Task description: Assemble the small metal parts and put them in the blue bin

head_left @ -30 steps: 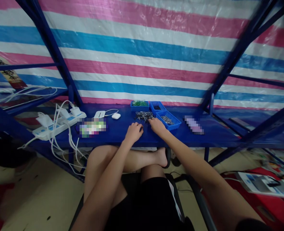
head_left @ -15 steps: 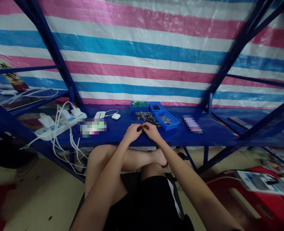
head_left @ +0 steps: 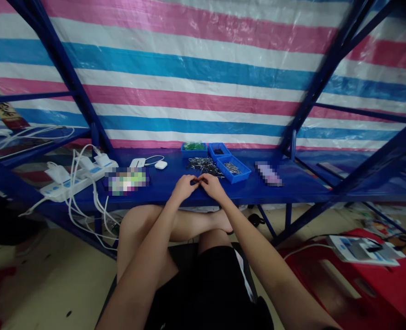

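My left hand (head_left: 185,187) and my right hand (head_left: 211,186) meet fingertip to fingertip just above the front of the blue table (head_left: 164,195). Both are closed in a pinch; whatever lies between the fingertips is too small and dark to name. Right behind them is a loose pile of thin black and silver pieces (head_left: 203,166). Beside the pile, to the right, a blue bin (head_left: 240,178) holds thin silvery pieces. Farther back stand a second blue bin (head_left: 219,156) with dark bits and a third blue bin (head_left: 193,154) with green pieces in clear plastic.
A blurred-out phone-like item (head_left: 269,173) lies on the right, another colourful blurred item (head_left: 127,180) on the left. White power strips (head_left: 75,181) with trailing cables fill the left end. A white charger case (head_left: 160,165) lies near the back. Blue frame posts (head_left: 306,101) flank the table.
The whole view has shifted slightly, so the table and its things appear a little farther left and higher. My hands stay pinched together in front of the pile.
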`<state>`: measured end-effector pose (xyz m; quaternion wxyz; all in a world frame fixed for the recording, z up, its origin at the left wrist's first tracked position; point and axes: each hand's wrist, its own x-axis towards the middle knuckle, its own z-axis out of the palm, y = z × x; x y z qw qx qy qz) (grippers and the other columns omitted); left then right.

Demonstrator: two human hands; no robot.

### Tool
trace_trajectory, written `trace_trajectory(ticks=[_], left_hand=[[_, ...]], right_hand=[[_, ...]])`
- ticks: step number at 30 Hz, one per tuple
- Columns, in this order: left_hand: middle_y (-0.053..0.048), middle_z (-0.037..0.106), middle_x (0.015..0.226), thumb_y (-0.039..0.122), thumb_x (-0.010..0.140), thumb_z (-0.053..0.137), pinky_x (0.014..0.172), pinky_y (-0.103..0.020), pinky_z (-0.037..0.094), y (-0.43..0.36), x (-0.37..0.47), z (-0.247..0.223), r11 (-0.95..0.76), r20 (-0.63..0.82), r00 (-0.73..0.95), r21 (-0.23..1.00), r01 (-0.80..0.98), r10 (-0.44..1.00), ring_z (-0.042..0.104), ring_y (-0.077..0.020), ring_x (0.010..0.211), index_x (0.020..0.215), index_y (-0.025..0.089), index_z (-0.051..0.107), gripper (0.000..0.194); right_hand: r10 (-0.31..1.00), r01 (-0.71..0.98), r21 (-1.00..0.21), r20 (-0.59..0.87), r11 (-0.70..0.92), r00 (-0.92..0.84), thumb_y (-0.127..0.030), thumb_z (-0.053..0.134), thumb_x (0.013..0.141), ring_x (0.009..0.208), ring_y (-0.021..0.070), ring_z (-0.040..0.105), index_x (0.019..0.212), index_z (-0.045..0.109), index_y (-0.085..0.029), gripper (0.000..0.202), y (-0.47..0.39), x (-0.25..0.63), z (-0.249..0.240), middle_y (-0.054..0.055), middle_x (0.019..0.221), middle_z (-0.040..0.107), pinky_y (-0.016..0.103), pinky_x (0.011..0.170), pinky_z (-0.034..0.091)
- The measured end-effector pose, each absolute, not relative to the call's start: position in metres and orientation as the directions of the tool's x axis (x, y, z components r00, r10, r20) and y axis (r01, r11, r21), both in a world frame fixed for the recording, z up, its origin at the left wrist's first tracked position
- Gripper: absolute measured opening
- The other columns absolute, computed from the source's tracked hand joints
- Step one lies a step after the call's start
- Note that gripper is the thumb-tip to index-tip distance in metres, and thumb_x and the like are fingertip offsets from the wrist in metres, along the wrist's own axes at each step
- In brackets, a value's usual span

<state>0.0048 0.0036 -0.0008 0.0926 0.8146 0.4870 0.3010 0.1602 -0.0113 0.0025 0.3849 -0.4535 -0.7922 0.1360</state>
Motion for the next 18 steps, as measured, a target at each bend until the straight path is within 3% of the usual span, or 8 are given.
trace_trajectory(ticks=[18], left_hand=[[-0.007,0.065,0.084,0.032,0.077,0.056,0.073,-0.030,0.041,0.0041,0.0033,-0.0025,-0.529,0.417,0.357,0.436,0.728,0.836,0.055,-0.0205,0.082,0.084,0.018,0.064,0.018]], right_hand=[[0.841,0.416,-0.731,0.475,0.540,-0.257,-0.015,0.047,0.077,0.079,0.0138,0.059,0.085,0.063,-0.019,0.018,-0.0071,0.1624,-0.0010,0.001,0.085,0.065,0.026,0.076,0.045]])
